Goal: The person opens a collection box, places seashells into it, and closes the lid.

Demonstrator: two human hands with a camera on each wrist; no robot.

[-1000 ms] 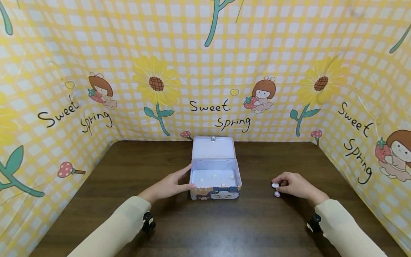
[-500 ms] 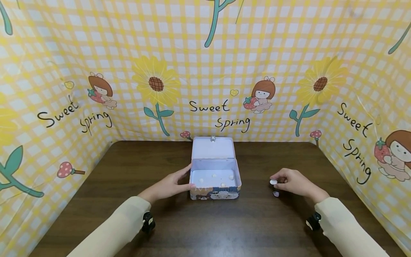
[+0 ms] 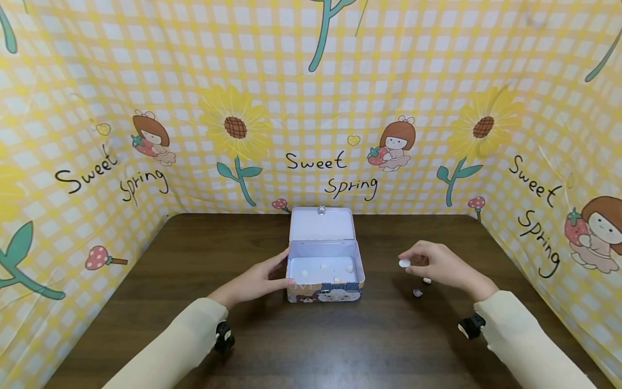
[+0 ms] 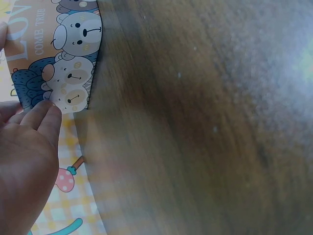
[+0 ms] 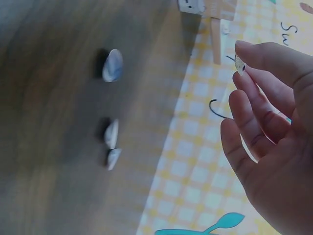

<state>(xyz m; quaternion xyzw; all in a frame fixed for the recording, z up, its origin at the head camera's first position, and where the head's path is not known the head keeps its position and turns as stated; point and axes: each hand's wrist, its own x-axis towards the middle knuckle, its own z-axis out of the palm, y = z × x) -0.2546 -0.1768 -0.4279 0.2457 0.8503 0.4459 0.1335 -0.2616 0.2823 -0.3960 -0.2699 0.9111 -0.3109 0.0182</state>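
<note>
A small tin box (image 3: 335, 295) with printed bears stands in the middle of the table, lid raised at the back. Several pale shells (image 3: 350, 268) lie on its floor. My left hand (image 3: 255, 281) rests against its left side, thumb at the front corner; the left wrist view shows the fingers fairly straight along the printed wall. To the right of the box, above the table, my right hand (image 3: 439, 265) pinches a white shell (image 5: 239, 64) between thumb and fingertip. Below that hand, loose shells (image 3: 417, 293) lie on the wood, one bluish white (image 5: 113, 66) in the right wrist view.
The dark wooden table (image 3: 218, 232) is bordered by a yellow checked cloth (image 3: 301, 108) with flowers and "Sweet Spring" lettering, hanging behind and along both sides. The raised lid (image 3: 322, 224) leans near the cloth. Black wrist cameras (image 3: 471, 326) sit over pale sleeves.
My right hand has lifted the white shell off the table and moved it slightly left and away from me. More of the loose shells show beneath it. My left hand stays at the tin box.
</note>
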